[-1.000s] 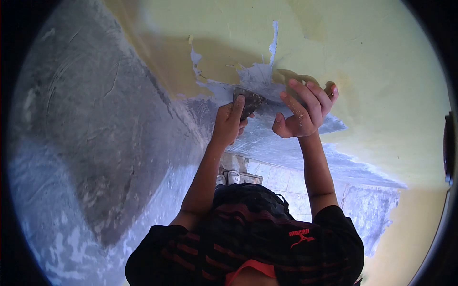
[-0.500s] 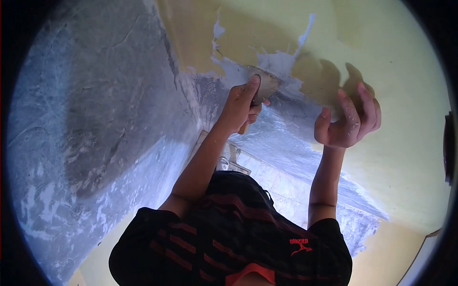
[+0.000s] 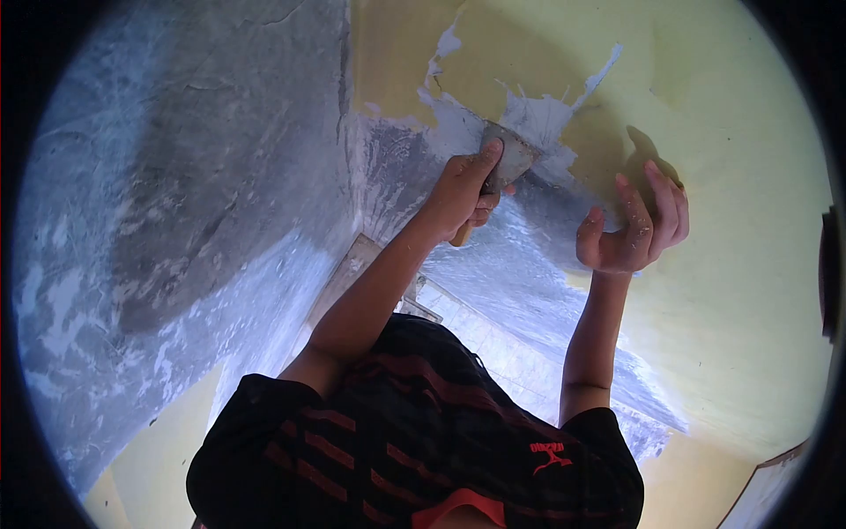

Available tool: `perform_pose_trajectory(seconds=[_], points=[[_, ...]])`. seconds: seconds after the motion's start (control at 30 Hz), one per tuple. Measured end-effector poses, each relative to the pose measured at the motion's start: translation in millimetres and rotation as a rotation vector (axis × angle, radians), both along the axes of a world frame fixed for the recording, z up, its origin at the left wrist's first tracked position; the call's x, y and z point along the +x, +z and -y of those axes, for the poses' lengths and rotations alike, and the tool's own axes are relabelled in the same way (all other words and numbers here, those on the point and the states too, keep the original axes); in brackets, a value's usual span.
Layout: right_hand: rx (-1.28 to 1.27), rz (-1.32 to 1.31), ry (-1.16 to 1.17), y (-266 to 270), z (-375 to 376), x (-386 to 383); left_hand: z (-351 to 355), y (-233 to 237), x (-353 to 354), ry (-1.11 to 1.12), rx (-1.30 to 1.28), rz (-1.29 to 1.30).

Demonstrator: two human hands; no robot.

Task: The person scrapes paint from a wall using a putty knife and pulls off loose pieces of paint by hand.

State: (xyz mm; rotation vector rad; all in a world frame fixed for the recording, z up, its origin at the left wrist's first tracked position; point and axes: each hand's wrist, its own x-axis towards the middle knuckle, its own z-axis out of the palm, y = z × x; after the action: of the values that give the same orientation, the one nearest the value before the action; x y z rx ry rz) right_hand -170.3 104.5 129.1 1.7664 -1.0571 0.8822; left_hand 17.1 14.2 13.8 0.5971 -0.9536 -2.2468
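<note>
My left hand (image 3: 464,191) is closed round a scraper (image 3: 520,160), its thumb pressed along the flat of the blade. The wooden handle end sticks out below the fist. The blade's edge lies against the wall at a jagged whitish patch (image 3: 539,115), where yellow paint (image 3: 546,44) borders bare grey surface. To the right, my right hand (image 3: 630,231) is raised near the wall with its fingers apart and bent, holding nothing. Small pale flakes stick to its fingers and to my left hand.
A rough grey wall (image 3: 220,159) fills the left side and meets the yellow one at a corner. A dark object (image 3: 828,273) is at the far right edge. Below my arms is a pale tiled surface (image 3: 511,339).
The view has turned slightly left, so the wall sits further right. My right hand has shifted left against the wall; my left hand keeps the scraper at about the same spot.
</note>
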Motion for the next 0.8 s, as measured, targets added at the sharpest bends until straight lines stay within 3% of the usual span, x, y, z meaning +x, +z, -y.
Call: perform_pose_trajectory(seconds=[0.8], points=[[-0.044,-0.013,-0.015,-5,-2,-1,-4,9,-2,0.045,0.033,0.027]])
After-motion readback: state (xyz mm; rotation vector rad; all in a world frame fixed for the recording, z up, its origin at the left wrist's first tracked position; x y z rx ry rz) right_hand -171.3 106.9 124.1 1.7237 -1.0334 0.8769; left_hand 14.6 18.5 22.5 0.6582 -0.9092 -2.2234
